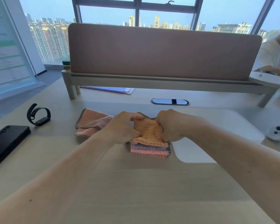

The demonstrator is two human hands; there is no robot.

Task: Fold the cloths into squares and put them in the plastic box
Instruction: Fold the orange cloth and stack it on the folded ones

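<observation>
Head view: orange cloth (148, 132) lies mid-tabotop on a folded pink stack (149, 151), landmark for all positions. Left hand (124, 129) pinches its left edge; right hand (170, 126) grips its right edge. Tabletop (136, 191) nearer than the cloth is bare. Left of it lies a loose pink cloth (91, 122); farther left, a wristband (39, 117) and phone (6, 141). Waffle weave, dark stitched border.
</observation>
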